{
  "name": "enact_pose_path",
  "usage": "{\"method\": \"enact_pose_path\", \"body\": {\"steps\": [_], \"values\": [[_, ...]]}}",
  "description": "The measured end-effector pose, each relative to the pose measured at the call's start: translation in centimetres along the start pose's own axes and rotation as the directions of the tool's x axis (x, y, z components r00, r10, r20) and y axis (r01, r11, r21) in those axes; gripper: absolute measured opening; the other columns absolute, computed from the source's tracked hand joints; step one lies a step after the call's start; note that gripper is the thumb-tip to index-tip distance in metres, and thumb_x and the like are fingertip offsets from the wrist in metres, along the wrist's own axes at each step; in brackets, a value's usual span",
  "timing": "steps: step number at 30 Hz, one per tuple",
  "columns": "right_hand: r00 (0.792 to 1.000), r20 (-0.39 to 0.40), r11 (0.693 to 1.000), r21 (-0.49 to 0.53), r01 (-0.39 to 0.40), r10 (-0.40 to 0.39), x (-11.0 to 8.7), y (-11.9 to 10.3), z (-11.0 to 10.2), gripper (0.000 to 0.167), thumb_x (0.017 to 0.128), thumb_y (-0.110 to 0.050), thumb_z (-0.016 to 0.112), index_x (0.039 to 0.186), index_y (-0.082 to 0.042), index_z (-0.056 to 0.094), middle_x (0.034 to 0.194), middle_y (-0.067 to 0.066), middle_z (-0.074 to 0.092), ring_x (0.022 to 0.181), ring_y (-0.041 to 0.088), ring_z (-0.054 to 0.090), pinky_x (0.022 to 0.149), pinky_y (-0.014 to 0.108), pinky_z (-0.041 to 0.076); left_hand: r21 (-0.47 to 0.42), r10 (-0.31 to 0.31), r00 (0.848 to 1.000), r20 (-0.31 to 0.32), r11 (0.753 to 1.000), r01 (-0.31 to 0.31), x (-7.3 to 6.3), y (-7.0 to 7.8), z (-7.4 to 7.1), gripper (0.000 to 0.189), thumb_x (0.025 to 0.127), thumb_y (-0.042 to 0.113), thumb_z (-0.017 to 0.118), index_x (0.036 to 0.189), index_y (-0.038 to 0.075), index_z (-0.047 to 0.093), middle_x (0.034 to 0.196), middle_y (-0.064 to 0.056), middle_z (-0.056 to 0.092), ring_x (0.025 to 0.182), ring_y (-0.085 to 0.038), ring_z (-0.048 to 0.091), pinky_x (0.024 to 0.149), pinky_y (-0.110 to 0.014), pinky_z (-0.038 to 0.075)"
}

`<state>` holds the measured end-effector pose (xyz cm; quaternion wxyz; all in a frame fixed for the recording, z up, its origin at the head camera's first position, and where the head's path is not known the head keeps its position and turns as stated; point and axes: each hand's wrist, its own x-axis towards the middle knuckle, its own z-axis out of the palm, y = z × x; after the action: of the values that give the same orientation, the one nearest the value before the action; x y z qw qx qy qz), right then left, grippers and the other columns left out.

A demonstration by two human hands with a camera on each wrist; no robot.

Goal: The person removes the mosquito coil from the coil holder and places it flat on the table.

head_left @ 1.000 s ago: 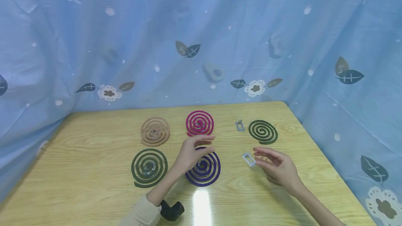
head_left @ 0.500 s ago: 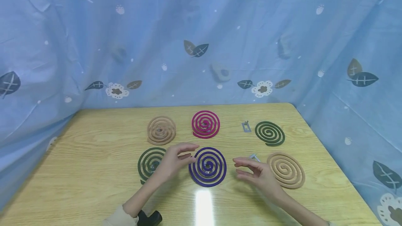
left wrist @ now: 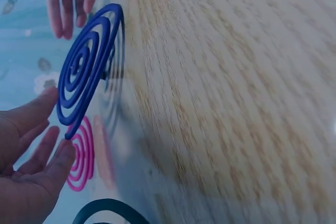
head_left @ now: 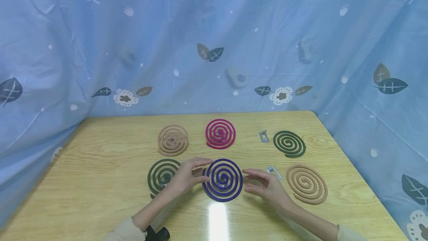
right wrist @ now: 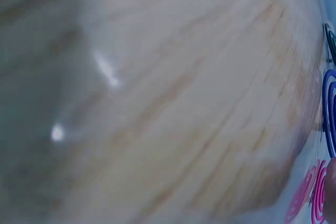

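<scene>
A purple mosquito coil point(head_left: 225, 177) stands raised off the table on a small metal stand, with one hand at each side. My left hand point(head_left: 183, 178) is at its left rim, thumb and fingers apart; in the left wrist view the fingertips reach the edge of the coil point(left wrist: 79, 66), and contact is hard to tell. At the right rim is my right hand point(head_left: 265, 187), its fingers loosely bent and a small gap from the coil. Beyond the right hand lie a metal stand point(head_left: 278, 175) and a tan coil point(head_left: 307, 184).
A magenta coil point(head_left: 220, 134) and another tan coil point(head_left: 173, 140) sit on stands behind. The green coil point(head_left: 166, 177) at left is partly hidden by my left hand. A dark green coil point(head_left: 289, 144) lies back right, beside a bare stand point(head_left: 265, 141). Blue cloth point(head_left: 174, 96) hangs behind.
My left hand has gone from above the purple coil to its left rim. My right hand has moved left, from the front metal stand to the coil's right rim.
</scene>
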<state>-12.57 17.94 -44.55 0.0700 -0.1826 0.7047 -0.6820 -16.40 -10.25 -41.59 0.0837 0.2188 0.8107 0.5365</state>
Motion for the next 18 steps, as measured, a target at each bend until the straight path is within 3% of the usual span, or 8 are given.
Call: {"method": "enact_pose_path", "body": {"steps": [7, 12, 18], "values": [[0.995, -0.023, 0.991, -0.093, -0.096, 0.095, 0.0, -0.5, 0.5, 0.050, 0.083, -0.005, 0.072, 0.127, 0.008, 0.054, 0.123, 0.028, 0.057, 0.108, 0.019, 0.062, 0.093, 0.023, 0.051, 0.029, -0.001, 1.000, -0.008, 1.000, 0.001, 0.2, -0.1, 0.5, 0.042, 0.080, -0.004, 0.072, 0.121, -0.008, 0.060, 0.125, -0.021, 0.058, 0.116, -0.036, 0.056, 0.098, -0.033, 0.048], [0.982, -0.035, 0.978, -0.087, -0.190, 0.188, -0.1, -0.9, 0.8, 0.051, 0.084, -0.010, 0.072, 0.130, 0.004, 0.054, 0.127, 0.023, 0.057, 0.113, 0.028, 0.059, 0.093, 0.020, 0.050, 0.027, 0.008, 1.000, -0.004, 1.000, -0.008, 0.3, 0.0, 0.8, 0.039, 0.082, -0.005, 0.070, 0.119, -0.010, 0.060, 0.123, -0.024, 0.058, 0.113, -0.039, 0.058, 0.095, -0.032, 0.050], [0.973, 0.002, 0.972, 0.037, -0.232, 0.232, -0.2, -1.1, 1.0, 0.057, 0.085, -0.001, 0.070, 0.134, 0.011, 0.044, 0.133, 0.030, 0.047, 0.114, 0.034, 0.058, 0.092, 0.026, 0.052, 0.025, -0.016, 1.000, -0.011, 1.000, 0.016, 0.3, 0.2, 1.0, 0.036, 0.084, -0.004, 0.068, 0.119, -0.010, 0.060, 0.122, -0.024, 0.058, 0.112, -0.038, 0.058, 0.094, -0.032, 0.051]]}}
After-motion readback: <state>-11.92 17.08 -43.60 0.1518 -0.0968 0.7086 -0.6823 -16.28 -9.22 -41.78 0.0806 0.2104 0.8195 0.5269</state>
